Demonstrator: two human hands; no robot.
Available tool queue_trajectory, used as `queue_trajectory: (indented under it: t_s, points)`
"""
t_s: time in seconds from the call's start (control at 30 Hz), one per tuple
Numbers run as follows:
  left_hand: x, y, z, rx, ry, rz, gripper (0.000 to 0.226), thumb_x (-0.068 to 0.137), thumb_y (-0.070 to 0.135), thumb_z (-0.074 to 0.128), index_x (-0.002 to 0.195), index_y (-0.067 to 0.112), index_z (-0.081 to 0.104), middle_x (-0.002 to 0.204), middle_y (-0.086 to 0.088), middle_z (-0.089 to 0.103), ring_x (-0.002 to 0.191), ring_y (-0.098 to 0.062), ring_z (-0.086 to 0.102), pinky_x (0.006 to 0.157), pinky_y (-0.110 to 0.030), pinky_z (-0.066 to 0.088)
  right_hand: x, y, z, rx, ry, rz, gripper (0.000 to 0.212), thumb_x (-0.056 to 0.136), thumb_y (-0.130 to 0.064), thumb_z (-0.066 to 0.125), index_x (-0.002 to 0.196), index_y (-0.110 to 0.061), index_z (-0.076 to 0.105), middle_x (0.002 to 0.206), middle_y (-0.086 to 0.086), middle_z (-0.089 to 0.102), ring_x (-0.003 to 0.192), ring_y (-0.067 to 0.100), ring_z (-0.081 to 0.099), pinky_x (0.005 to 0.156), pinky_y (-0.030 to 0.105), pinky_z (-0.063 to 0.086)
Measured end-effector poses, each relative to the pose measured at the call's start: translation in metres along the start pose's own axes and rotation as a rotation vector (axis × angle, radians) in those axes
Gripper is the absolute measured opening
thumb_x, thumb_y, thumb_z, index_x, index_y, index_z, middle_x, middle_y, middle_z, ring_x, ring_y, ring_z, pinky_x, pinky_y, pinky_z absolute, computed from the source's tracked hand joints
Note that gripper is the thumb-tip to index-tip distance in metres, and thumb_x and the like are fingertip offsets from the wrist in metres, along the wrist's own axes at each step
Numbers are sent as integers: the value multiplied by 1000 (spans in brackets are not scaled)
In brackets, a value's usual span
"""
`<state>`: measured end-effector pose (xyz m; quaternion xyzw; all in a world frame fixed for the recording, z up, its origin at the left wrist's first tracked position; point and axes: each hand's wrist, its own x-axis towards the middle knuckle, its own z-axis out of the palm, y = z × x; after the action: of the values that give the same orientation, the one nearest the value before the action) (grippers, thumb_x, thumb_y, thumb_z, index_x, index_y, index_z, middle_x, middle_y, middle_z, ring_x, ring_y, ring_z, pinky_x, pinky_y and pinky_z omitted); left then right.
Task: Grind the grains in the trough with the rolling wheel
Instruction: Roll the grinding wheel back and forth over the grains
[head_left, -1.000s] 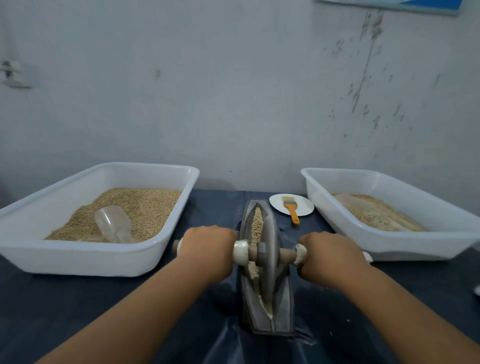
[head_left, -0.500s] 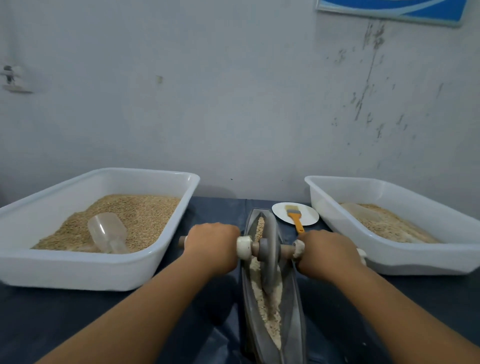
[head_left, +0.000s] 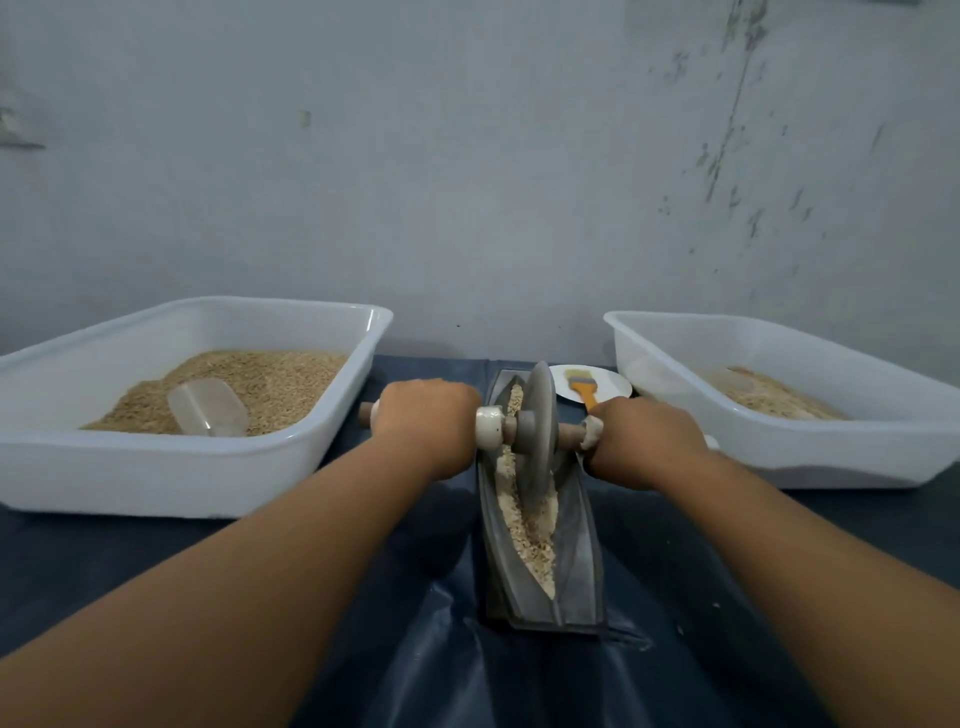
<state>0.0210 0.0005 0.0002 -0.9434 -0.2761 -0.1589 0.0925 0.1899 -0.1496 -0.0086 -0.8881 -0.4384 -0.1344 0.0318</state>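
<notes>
**A:** Where does the grinding stand?

**B:** The rolling wheel (head_left: 540, 431) sits upright in the trough (head_left: 571, 561), toward its far end. The left hand (head_left: 423, 423) is clenched round the axle handle (head_left: 569, 430) on its side, the right hand (head_left: 644, 439) round the other end. Both arms are stretched forward, knuckles up.

**A:** Why a hand on each side?

**B:** I judge it keeps the thin disc from tipping and lets weight bear evenly down the groove. The white collars (head_left: 490, 427) on the axle appear to stop the hands sliding in against the disc.

**A:** And the grains?

**B:** The grains (head_left: 530, 535) lie along the groove in the trough, mostly on the near side of the wheel, pale and broken, with a little visible beyond it. Some look coarse, so I would say the work is partway along. How fine the meal is under the wheel I cannot tell; the disc hides it.

**A:** What surrounds it?

**B:** The trough lies lengthwise away from the person on a dark cloth (head_left: 415, 649), between two white tubs. The left tub (head_left: 208, 467) holds whole grain with a clear scoop (head_left: 208, 408) resting in it, probably the supply. The right tub (head_left: 831, 447) holds a paler heap, likely the ground output. A small plate (head_left: 613, 387) with an orange-handled brush (head_left: 584, 389) sits just beyond the right hand, handy for sweeping out the groove.

**A:** Any risk?

**B:** Pushing past the shallow far tip could spill meal onto the cloth.
</notes>
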Motion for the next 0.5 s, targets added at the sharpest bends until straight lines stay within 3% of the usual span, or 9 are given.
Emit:
queue_trajectory:
  t_s: [0.27,0.5]
  points:
    - [-34,1,-10,-7,2,-12,24,78,25,65,83,31,43,66,9,40,67,-16,47,64,-35,38,-23,-6,-13,-29,14,-19,12,74,-40,53,72,-32,44,71,-11,50,69,14,51,53,27,32]
    - [-66,11,-35,76,48,66,20,80,25,66,90,29,49,73,7,48,71,-16,51,67,-34,40,-69,-8,-33,55,-87,-5,12,73,-38,59,73,-30,50,75,-10,57,69,10,54,54,27,35]
